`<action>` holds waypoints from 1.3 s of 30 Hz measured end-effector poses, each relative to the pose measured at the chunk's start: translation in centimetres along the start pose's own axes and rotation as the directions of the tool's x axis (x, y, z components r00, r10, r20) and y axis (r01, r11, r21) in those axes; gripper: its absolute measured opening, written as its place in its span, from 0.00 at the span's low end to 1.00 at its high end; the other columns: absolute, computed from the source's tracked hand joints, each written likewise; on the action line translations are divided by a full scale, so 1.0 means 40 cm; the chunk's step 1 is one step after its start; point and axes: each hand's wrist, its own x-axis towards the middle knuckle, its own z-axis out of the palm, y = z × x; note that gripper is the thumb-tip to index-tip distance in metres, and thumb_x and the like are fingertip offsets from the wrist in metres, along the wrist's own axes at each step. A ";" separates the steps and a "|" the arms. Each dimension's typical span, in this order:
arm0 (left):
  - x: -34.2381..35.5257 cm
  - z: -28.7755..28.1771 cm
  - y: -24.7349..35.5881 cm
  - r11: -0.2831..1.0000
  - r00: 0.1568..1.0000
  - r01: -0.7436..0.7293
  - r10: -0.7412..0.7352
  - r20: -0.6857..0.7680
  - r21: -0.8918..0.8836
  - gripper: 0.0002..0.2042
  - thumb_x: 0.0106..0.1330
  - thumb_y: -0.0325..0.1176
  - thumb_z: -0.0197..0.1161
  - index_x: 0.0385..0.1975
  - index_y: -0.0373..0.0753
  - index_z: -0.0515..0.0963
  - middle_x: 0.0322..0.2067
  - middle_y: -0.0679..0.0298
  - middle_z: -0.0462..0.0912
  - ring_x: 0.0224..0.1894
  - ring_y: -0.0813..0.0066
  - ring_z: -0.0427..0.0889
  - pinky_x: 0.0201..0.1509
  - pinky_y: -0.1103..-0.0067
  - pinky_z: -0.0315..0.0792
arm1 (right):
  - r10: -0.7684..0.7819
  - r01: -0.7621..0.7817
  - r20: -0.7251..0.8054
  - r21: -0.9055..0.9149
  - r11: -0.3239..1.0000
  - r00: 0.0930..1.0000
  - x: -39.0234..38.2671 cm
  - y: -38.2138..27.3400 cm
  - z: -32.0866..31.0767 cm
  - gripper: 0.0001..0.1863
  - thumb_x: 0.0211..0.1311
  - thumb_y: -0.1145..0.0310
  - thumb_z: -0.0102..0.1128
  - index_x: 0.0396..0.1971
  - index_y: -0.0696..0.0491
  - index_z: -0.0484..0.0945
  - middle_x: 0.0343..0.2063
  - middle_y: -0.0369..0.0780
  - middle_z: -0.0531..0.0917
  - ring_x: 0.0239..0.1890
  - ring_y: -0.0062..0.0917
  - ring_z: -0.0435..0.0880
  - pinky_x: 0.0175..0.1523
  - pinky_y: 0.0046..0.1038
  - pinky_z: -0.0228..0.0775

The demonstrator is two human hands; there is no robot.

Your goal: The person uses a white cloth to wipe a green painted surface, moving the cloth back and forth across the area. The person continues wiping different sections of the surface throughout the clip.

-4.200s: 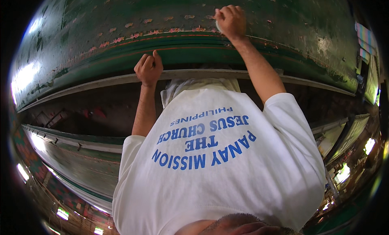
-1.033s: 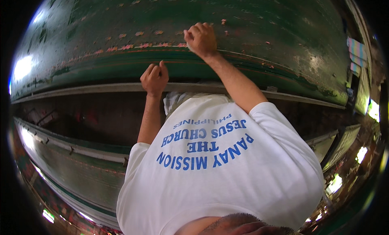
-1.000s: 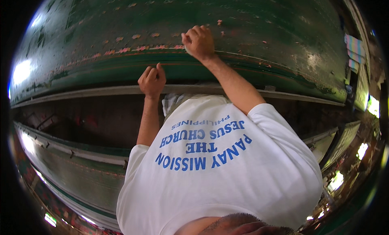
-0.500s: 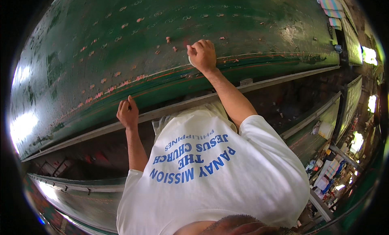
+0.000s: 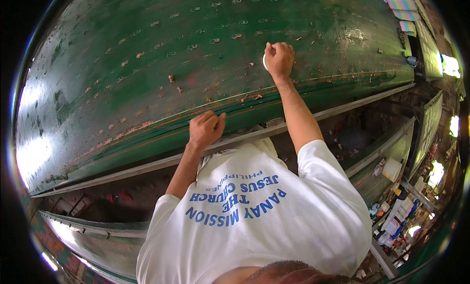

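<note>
of two bare hands over one long, glossy green worktop [image 5: 215, 71], the right hand [image 5: 280, 60] is curled tight around one small, white, round-edged piece [image 5: 265, 62], held in from the near edge. only a smooth, pale sliver of the piece shows; the rest is hidden behind the grip. the left hand [image 5: 206, 129], loosely curled, is closer to that edge, and whether it holds anything cannot be told. pinkish bits [image 5: 171, 78], too scattered to count surely, dot the worktop.

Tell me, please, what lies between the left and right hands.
In the head view, a few small orange-pink scraps lie on the lined green table between the left hand and right hand.
</note>
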 end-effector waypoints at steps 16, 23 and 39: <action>0.235 0.187 0.060 0.996 0.989 0.077 -0.072 -0.132 0.032 0.22 0.66 0.23 0.77 0.16 0.41 0.67 0.18 0.63 0.75 0.15 0.67 0.73 0.18 0.71 0.64 | -0.333 0.314 -0.015 0.370 0.874 0.943 0.215 -0.135 0.187 0.13 0.65 0.60 0.74 0.24 0.47 0.81 0.28 0.37 0.84 0.35 0.40 0.83 0.44 0.45 0.75; 0.234 0.158 0.046 0.986 0.968 0.149 -0.130 -0.217 0.077 0.23 0.64 0.25 0.78 0.16 0.42 0.67 0.17 0.65 0.70 0.15 0.66 0.72 0.19 0.70 0.65 | -0.339 0.345 -0.068 0.243 0.906 0.938 0.336 0.049 0.230 0.13 0.63 0.61 0.74 0.23 0.47 0.80 0.27 0.36 0.84 0.34 0.39 0.83 0.42 0.45 0.75; 0.311 0.223 0.069 0.992 0.979 0.124 -0.117 -0.168 0.030 0.22 0.65 0.24 0.77 0.16 0.42 0.68 0.18 0.65 0.74 0.15 0.66 0.73 0.18 0.71 0.66 | -0.279 0.305 -0.135 0.238 0.922 0.951 0.368 0.036 0.253 0.13 0.63 0.62 0.74 0.23 0.46 0.79 0.26 0.37 0.82 0.33 0.41 0.82 0.41 0.48 0.73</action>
